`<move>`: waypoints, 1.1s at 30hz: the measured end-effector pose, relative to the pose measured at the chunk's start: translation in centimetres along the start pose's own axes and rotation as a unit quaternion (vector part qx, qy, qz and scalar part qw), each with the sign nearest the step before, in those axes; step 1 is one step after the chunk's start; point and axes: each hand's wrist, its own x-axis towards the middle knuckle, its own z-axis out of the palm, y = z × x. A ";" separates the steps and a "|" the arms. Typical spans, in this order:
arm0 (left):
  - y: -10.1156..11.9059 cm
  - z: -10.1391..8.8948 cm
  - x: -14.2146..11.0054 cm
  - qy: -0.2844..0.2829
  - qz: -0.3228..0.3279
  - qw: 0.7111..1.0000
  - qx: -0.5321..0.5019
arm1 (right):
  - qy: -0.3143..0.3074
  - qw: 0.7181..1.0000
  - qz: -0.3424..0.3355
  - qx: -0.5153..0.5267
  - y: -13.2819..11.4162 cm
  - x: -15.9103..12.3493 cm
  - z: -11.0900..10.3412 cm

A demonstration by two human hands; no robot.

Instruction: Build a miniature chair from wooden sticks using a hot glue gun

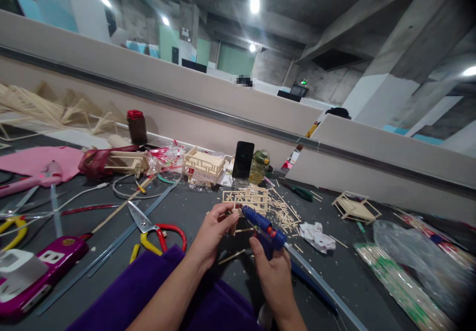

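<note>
My right hand [273,274] is wrapped round a blue glue gun [262,227], with a long clear glue stick [323,284] trailing out of its back end. The gun's nozzle points left, close to the fingertips of my left hand [215,232]. Those fingers pinch a small piece made of thin wooden sticks [233,226], partly hidden by the hand. Just behind it lies a lattice frame of wooden sticks [255,198]. Many short cut stick pieces [284,212] are scattered to the right of that frame.
Red-and-yellow scissors [150,234] and a magenta power strip [48,276] lie to the left. A phone [243,160] stands upright at the back beside a stick-built model [203,167]. To the right are crumpled tissue [318,237], a hexagonal stick frame [357,207] and packaged sticks [401,281].
</note>
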 end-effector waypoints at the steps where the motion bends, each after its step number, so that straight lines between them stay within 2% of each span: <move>1: 0.0 0.0 0.0 -0.001 -0.001 1.000 0.000 | -0.002 1.000 0.001 -0.001 0.0 0.0 0.0; 12: 0.2 0.1 -0.1 0.003 -0.016 1.000 -0.016 | -0.020 1.000 0.000 -0.004 0.2 0.1 0.0; 33: 0.4 0.2 -0.1 0.007 -0.029 0.999 -0.029 | -0.008 1.000 0.020 -0.014 0.3 0.1 0.0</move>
